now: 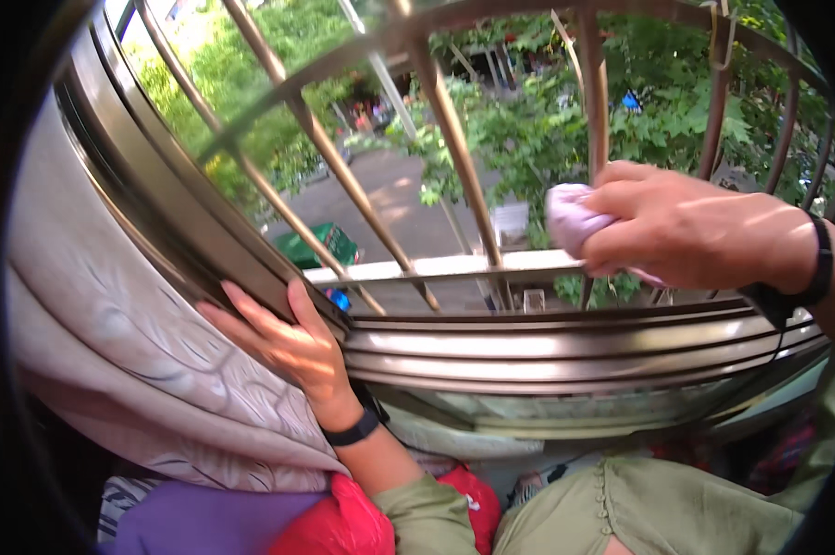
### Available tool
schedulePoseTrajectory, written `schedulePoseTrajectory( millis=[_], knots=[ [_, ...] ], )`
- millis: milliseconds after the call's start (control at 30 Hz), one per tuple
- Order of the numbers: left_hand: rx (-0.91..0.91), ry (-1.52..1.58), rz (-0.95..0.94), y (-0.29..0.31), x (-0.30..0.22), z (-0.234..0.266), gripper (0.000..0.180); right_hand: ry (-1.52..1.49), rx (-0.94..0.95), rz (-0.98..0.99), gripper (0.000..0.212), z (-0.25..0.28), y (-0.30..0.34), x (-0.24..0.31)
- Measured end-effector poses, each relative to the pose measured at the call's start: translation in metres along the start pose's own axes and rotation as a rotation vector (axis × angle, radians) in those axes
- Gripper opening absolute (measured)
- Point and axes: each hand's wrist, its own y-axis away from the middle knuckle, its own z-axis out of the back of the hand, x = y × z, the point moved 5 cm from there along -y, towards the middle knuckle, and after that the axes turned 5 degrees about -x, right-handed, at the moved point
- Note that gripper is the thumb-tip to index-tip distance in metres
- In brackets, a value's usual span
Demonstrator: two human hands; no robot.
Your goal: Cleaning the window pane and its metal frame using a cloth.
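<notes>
At an open window, seen from above: right hand, at about two o'clock in the frame, fingers curled tight around a bunched pale lilac cloth, pressed against one upright bar of the brown metal window grille just above its lower crossrail. Left hand, at about eight o'clock, fingers spread flat and braced on the corner of the metal window frame, thumb up along the frame edge, holding nothing. Black bands on both wrists; green sleeves entering from the lower edge. Beige patterned curtain pushed aside at nine o'clock, partly under the left palm. Sliding track of the sill running across the centre, shiny in places, apparently untouched by the cloth for now. Beyond the bars, at twelve o'clock, trees, a paved lane and a green bin well below. Judging by the position of the cloth, wiping under way on the right-hand part of the grille; no telling from this view which bars already cleaned, no clear difference in dust or shine between them. Left-hand bars, crossrail and sill track likely yet to be done.
</notes>
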Motion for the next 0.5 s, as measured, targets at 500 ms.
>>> schedulePoseTrajectory(
  millis=[500],
  knots=[
    [-0.021, -0.017, -0.033, 0.0, -0.001, -0.004, 0.066, -0.555, -0.317, -0.5, 0.03, 0.064, -0.251, -0.026]
  ],
)
